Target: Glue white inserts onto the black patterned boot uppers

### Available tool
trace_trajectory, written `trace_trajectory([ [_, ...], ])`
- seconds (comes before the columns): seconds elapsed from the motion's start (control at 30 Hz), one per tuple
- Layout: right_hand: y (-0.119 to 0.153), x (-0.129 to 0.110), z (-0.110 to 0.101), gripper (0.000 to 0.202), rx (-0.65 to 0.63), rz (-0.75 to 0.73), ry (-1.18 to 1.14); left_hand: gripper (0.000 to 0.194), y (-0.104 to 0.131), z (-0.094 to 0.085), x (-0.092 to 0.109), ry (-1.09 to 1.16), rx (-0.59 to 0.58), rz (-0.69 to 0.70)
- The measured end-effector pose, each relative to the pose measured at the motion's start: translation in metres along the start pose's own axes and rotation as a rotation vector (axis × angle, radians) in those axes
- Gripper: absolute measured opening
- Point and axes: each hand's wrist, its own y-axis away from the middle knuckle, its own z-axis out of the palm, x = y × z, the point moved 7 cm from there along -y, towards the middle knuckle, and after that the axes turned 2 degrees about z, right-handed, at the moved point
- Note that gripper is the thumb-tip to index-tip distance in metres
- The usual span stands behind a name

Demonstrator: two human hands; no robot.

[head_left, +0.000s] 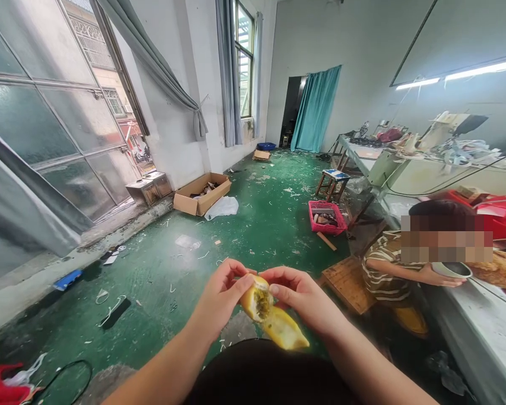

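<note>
Both hands hold a yellow passion fruit (249, 299) in front of my lap. Its skin is split open, showing yellowish seedy pulp, and a torn piece of yellow peel (285, 331) hangs down to the lower right. My left hand (222, 289) grips the fruit's left side between thumb and fingers. My right hand (301, 292) pinches its upper right edge, the thumb close to the opening. The fingertips behind the fruit are partly hidden.
A person (388, 264) sits at the right by the long table (495, 332), holding a bowl (452, 270). Ahead are a pink basket (327, 228), a stool (335, 176) and a cardboard box (215, 197). Scraps litter the green floor (253, 230).
</note>
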Motion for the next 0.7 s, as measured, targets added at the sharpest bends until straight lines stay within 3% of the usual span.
trace_trajectory([
  [0.37,0.003,0.0,0.005,0.039,0.065,0.009,0.084,0.037,0.004,0.0,-0.011,0.073,0.034,-0.089],
  [0.7,0.001,0.01,0.005,0.045,0.105,0.062,0.035,0.034,0.002,-0.002,-0.016,0.028,0.032,-0.075],
])
